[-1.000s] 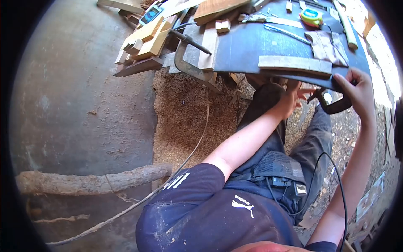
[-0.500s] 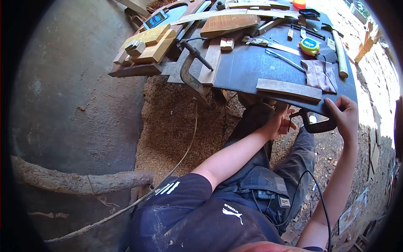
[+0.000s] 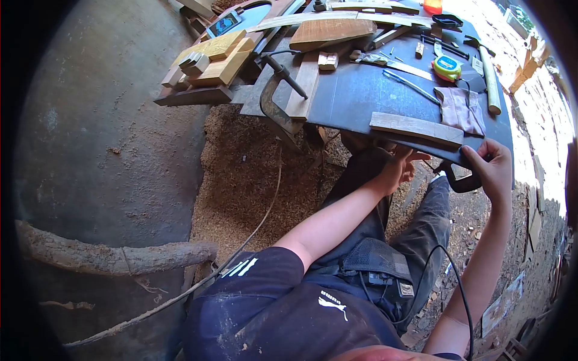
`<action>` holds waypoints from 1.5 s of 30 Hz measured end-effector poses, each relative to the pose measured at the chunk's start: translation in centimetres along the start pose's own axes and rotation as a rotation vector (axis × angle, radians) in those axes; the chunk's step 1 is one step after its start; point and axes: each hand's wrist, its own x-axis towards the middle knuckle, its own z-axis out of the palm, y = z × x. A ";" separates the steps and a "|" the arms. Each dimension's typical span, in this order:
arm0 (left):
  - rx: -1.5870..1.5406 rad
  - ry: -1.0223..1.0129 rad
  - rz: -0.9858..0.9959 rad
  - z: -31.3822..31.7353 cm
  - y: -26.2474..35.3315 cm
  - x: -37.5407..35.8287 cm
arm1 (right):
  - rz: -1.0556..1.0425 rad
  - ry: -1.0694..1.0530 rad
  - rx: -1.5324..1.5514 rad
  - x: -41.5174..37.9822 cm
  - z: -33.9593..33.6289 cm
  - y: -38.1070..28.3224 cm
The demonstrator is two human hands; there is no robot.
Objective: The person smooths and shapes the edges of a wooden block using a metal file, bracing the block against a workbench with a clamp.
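At the table's near right edge, my right hand (image 3: 492, 168) is closed around the frame of a dark metal C-clamp (image 3: 465, 183), thumb up by the tabletop. My left hand (image 3: 394, 171) is just under the same edge, fingers curled at the end of the clamp's screw; the exact grip is partly hidden. Above the hands, a narrow wooden strip (image 3: 415, 128) lies along the table edge. Behind it rests a folded pinkish cloth (image 3: 459, 109). A second, rusty C-clamp (image 3: 271, 99) pins a wooden board (image 3: 303, 90) at the left.
On the dark tabletop (image 3: 343, 99) lie a green tape measure (image 3: 446, 67), a hammer (image 3: 490, 81), a pen (image 3: 410, 85) and a thick wood piece (image 3: 331, 33). Stacked wooden blocks (image 3: 220, 63) stand at the left. Sawdust (image 3: 232, 174) covers the floor; a log (image 3: 114, 256) lies at lower left.
My left hand has risen slightly toward the table's underside, and its fingers have turned at the clamp's screw. The clamp under my right hand has shifted and tilted a little.
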 end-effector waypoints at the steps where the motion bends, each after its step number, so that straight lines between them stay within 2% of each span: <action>1: 0.011 -0.025 0.012 0.3 0.0 -0.1 | -0.004 0.003 -0.004 0.0 0.0 0.0; 7: 0.102 -0.006 0.139 -0.9 -1.7 2.0 | 0.047 -0.047 0.050 0.1 -0.5 0.0; 10: 0.190 -0.036 0.101 -0.7 -3.0 3.8 | 0.017 -0.057 0.043 0.4 -0.7 0.7; 14: 0.074 -0.068 -0.225 2.6 -2.1 2.0 | 0.005 -0.030 0.036 0.3 -0.6 0.4; 15: 0.098 -0.217 -0.270 1.7 -2.7 2.4 | 0.008 -0.018 0.035 0.3 -0.5 0.4; 18: -0.086 -0.259 -0.480 1.2 -2.0 1.2 | -0.017 0.005 0.053 0.3 -0.2 1.2; 19: -0.059 -0.105 -0.508 1.6 -1.3 0.6 | -0.030 0.011 0.064 0.3 -0.2 1.4; 20: -0.029 -0.067 -0.518 1.0 -1.5 0.5 | -0.033 0.018 0.060 0.2 -0.2 1.5; 22: 0.030 0.011 -0.533 -0.4 -1.6 0.3 | -0.043 0.028 0.052 0.2 -0.1 1.2; 23: -0.064 0.070 -0.510 -0.2 -0.9 -0.2 | -0.038 0.022 0.045 0.2 -0.1 1.2; 26: -0.341 0.072 -0.285 -2.7 -0.4 0.6 | -0.023 0.009 0.029 0.2 -0.2 0.8; 27: -0.445 -0.036 -0.232 -3.1 -0.1 0.6 | -0.015 0.009 0.028 0.1 -0.2 0.5; 30: -0.059 0.134 -0.113 0.4 1.2 -0.1 | -0.015 -0.003 0.031 0.0 -0.2 0.3; 33: 0.126 -0.040 -0.115 -0.1 0.1 1.3 | -0.006 -0.020 0.038 0.1 -0.2 0.2; 36: 0.225 -0.073 -0.126 1.1 -0.4 2.0 | -0.004 -0.023 0.025 0.1 -0.1 0.4; 39: 0.195 -0.131 -0.169 1.2 -1.8 2.5 | -0.024 -0.009 0.029 0.1 -0.2 0.7; 42: 0.122 -0.256 -0.357 2.1 -2.5 1.7 | -0.028 -0.013 0.025 0.2 -0.3 0.9; 45: 0.078 -0.197 -0.410 1.1 -2.3 1.6 | -0.001 0.004 0.033 0.3 -0.4 0.7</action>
